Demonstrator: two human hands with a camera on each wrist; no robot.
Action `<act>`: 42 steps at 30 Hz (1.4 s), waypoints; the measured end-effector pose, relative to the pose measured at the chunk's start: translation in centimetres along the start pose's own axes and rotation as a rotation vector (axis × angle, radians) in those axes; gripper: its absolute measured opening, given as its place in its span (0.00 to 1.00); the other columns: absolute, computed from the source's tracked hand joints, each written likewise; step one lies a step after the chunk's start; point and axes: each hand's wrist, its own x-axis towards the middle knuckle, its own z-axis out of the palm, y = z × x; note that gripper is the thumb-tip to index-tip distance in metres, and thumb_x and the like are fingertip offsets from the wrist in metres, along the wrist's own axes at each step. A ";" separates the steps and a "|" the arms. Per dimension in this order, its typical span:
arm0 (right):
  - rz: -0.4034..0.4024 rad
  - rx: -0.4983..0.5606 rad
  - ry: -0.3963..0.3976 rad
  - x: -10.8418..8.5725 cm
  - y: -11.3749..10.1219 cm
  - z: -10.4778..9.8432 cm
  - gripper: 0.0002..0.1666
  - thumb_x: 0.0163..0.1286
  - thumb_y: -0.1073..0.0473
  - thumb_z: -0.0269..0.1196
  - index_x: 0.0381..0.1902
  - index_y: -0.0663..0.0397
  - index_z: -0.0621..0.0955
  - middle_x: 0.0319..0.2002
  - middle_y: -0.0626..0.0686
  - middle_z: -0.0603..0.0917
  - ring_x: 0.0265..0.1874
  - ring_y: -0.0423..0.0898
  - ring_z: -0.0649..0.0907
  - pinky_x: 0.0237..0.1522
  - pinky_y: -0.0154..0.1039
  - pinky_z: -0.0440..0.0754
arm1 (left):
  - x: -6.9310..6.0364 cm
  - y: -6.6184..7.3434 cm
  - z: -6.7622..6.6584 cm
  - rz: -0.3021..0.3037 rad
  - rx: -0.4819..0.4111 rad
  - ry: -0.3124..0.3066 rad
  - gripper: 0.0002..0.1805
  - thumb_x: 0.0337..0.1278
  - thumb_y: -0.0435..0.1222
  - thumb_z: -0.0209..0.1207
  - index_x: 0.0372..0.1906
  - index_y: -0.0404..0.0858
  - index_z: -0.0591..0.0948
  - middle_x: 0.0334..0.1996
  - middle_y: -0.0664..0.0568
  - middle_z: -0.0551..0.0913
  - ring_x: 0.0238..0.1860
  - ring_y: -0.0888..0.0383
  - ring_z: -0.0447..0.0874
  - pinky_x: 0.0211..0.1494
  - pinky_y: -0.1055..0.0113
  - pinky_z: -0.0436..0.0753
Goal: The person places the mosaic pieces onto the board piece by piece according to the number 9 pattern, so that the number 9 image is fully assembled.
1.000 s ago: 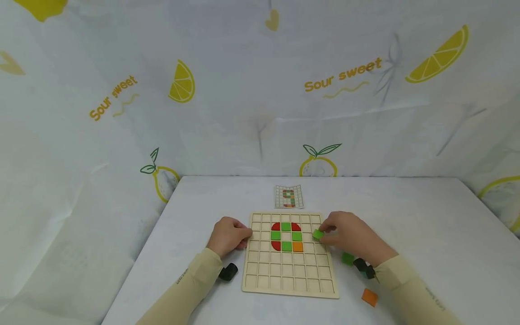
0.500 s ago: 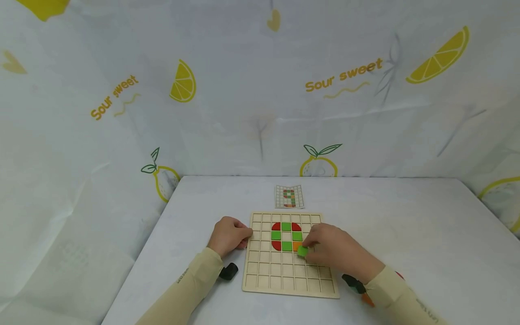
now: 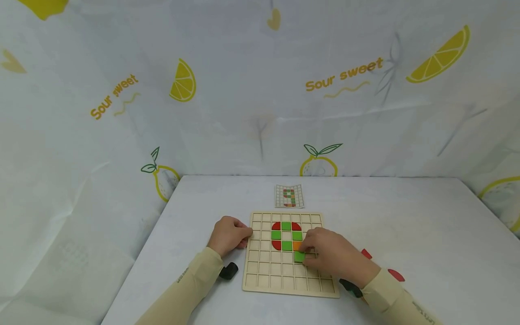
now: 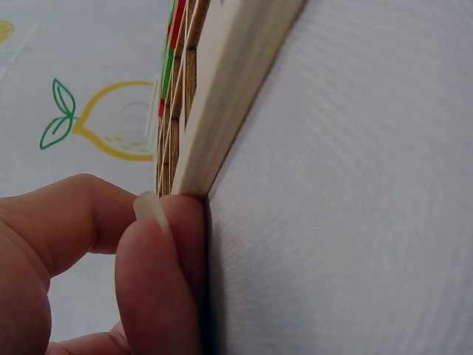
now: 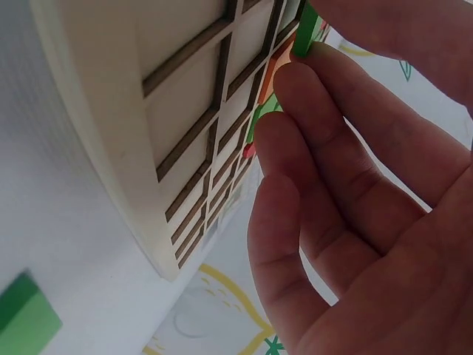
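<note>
My right hand (image 3: pixel 335 253) is over the wooden grid board (image 3: pixel 264 282), pinching a small green square tile (image 3: pixel 299 257) between thumb and fingers. That tile is at the cell just below the orange tile (image 3: pixel 297 246), which the fingertips partly cover. In the right wrist view, the held green tile (image 5: pixel 304 31) stands tilted at the fingertips. At the board's left edge, my left hand (image 3: pixel 228 235) grips the rim with curled fingers; the left wrist view has its thumb (image 4: pixel 151 288) close against the board's side (image 4: pixel 229 96). Red and green tiles form a ring on the board.
Beyond the board lies a printed pattern card (image 3: pixel 289 197). Loose red pieces (image 3: pixel 396 275) lie right of the board, partly behind the right forearm. A loose green tile (image 5: pixel 29 314) shows in the right wrist view. A lemon-print cloth (image 3: pixel 260 90) hangs behind the table.
My right hand has carried the green tile leftward and toward me from the board's right edge, then lowered it below the orange tile. The left hand stays put.
</note>
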 end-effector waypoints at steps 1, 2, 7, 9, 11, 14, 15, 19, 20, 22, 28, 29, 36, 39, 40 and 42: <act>0.005 0.000 -0.002 0.0 0.0 0.0 0.09 0.60 0.56 0.81 0.38 0.37 0.93 0.37 0.33 0.84 0.40 0.35 0.79 0.49 0.41 0.86 | 0.0 0.0 0.0 0.000 0.000 0.000 0.06 0.59 0.38 0.69 0.32 0.39 0.88 0.21 0.52 0.86 0.22 0.61 0.85 0.30 0.69 0.84; 0.010 -0.001 -0.005 0.1 0.0 0.1 0.09 0.61 0.56 0.81 0.39 0.38 0.93 0.38 0.34 0.84 0.41 0.36 0.79 0.50 0.42 0.86 | 0.0 0.0 0.0 0.000 -0.001 0.001 0.06 0.59 0.38 0.69 0.32 0.39 0.88 0.21 0.53 0.86 0.21 0.61 0.85 0.30 0.69 0.84; 0.018 -0.013 -0.008 0.2 0.0 0.3 0.09 0.61 0.56 0.80 0.40 0.39 0.93 0.39 0.35 0.84 0.42 0.37 0.79 0.52 0.44 0.87 | -0.1 0.1 -0.1 -0.001 -0.001 0.002 0.06 0.59 0.38 0.69 0.32 0.39 0.88 0.20 0.53 0.86 0.21 0.61 0.85 0.30 0.70 0.84; 0.009 -0.019 -0.007 0.2 0.0 0.3 0.10 0.61 0.56 0.81 0.40 0.39 0.93 0.38 0.35 0.84 0.42 0.37 0.79 0.52 0.44 0.87 | -0.1 0.1 -0.1 -0.003 0.000 0.001 0.06 0.59 0.38 0.69 0.32 0.39 0.88 0.20 0.53 0.86 0.21 0.61 0.85 0.30 0.70 0.84; 0.006 -0.022 -0.009 0.3 0.0 0.3 0.10 0.60 0.55 0.81 0.40 0.38 0.93 0.38 0.35 0.84 0.41 0.36 0.79 0.51 0.43 0.86 | -0.1 0.1 0.0 -0.005 0.001 0.001 0.06 0.59 0.38 0.69 0.32 0.39 0.88 0.20 0.53 0.86 0.22 0.61 0.85 0.30 0.69 0.84; 0.008 -0.027 -0.008 0.1 0.2 0.1 0.10 0.60 0.54 0.81 0.41 0.38 0.93 0.38 0.34 0.84 0.40 0.36 0.78 0.49 0.41 0.85 | -0.1 0.2 0.0 -0.008 -0.001 -0.004 0.06 0.60 0.38 0.69 0.32 0.39 0.88 0.21 0.52 0.86 0.21 0.61 0.85 0.30 0.69 0.84; 0.010 -0.028 -0.007 0.0 0.3 0.0 0.11 0.60 0.54 0.81 0.41 0.38 0.94 0.39 0.34 0.84 0.41 0.36 0.78 0.48 0.41 0.85 | -0.1 0.2 0.0 -0.008 -0.002 -0.005 0.06 0.60 0.38 0.69 0.32 0.39 0.88 0.21 0.52 0.86 0.21 0.61 0.85 0.30 0.69 0.84; 0.012 -0.037 0.006 -0.5 1.3 -0.7 0.11 0.60 0.55 0.81 0.42 0.41 0.94 0.39 0.35 0.84 0.39 0.35 0.79 0.44 0.38 0.83 | 0.0 0.2 0.1 -0.006 -0.001 -0.004 0.06 0.59 0.39 0.69 0.32 0.39 0.88 0.21 0.52 0.87 0.21 0.61 0.85 0.30 0.69 0.84; 0.016 -0.035 0.008 -0.6 1.7 -0.9 0.12 0.60 0.54 0.81 0.42 0.41 0.94 0.39 0.35 0.85 0.39 0.35 0.79 0.44 0.37 0.83 | 0.0 0.1 0.1 -0.007 0.000 -0.002 0.06 0.59 0.39 0.69 0.32 0.39 0.88 0.21 0.52 0.87 0.21 0.61 0.85 0.30 0.69 0.84; 0.039 -0.023 0.005 -1.1 2.4 -1.3 0.13 0.59 0.54 0.81 0.43 0.42 0.94 0.39 0.36 0.85 0.38 0.36 0.79 0.42 0.37 0.82 | 0.0 0.1 0.1 -0.010 0.001 0.000 0.06 0.59 0.39 0.69 0.32 0.39 0.88 0.21 0.52 0.87 0.21 0.61 0.85 0.30 0.69 0.85; 0.106 -0.022 0.016 -3.3 5.0 -2.3 0.14 0.59 0.53 0.82 0.43 0.40 0.93 0.38 0.37 0.84 0.38 0.35 0.80 0.43 0.38 0.84 | 0.0 0.0 0.1 -0.021 0.006 0.006 0.06 0.59 0.39 0.69 0.33 0.39 0.88 0.22 0.51 0.87 0.22 0.60 0.86 0.31 0.69 0.85; 0.107 -0.022 0.022 -3.8 5.5 -2.4 0.14 0.60 0.53 0.82 0.43 0.40 0.93 0.38 0.37 0.84 0.37 0.35 0.80 0.42 0.37 0.84 | -0.1 0.0 0.0 -0.025 0.008 0.007 0.06 0.59 0.39 0.69 0.33 0.39 0.88 0.22 0.51 0.87 0.22 0.60 0.86 0.31 0.69 0.85; 0.161 0.000 0.032 -6.6 8.3 -2.7 0.13 0.60 0.55 0.81 0.43 0.41 0.92 0.34 0.37 0.82 0.35 0.37 0.78 0.38 0.34 0.80 | -0.2 0.0 0.0 -0.045 0.022 0.014 0.06 0.59 0.39 0.69 0.34 0.40 0.88 0.23 0.51 0.87 0.23 0.59 0.86 0.32 0.68 0.84; 0.176 0.009 0.019 -7.0 8.8 -2.6 0.13 0.61 0.53 0.81 0.43 0.41 0.92 0.37 0.37 0.84 0.38 0.36 0.81 0.43 0.37 0.84 | -0.2 0.1 0.0 -0.045 0.023 0.014 0.06 0.59 0.39 0.69 0.34 0.40 0.88 0.23 0.51 0.87 0.24 0.59 0.86 0.32 0.68 0.83; 0.188 0.011 0.018 -7.0 8.9 -2.6 0.13 0.60 0.52 0.81 0.44 0.40 0.92 0.37 0.36 0.84 0.38 0.35 0.82 0.44 0.38 0.85 | -0.2 0.1 0.1 -0.046 0.021 0.014 0.06 0.59 0.40 0.69 0.34 0.40 0.88 0.23 0.51 0.87 0.24 0.59 0.86 0.32 0.68 0.83; 0.195 0.012 0.021 -7.0 9.1 -2.5 0.14 0.60 0.52 0.81 0.44 0.40 0.92 0.37 0.37 0.84 0.38 0.35 0.81 0.44 0.38 0.85 | -0.2 0.2 0.1 -0.040 0.022 0.011 0.06 0.59 0.40 0.69 0.34 0.40 0.88 0.23 0.51 0.87 0.24 0.59 0.86 0.32 0.68 0.83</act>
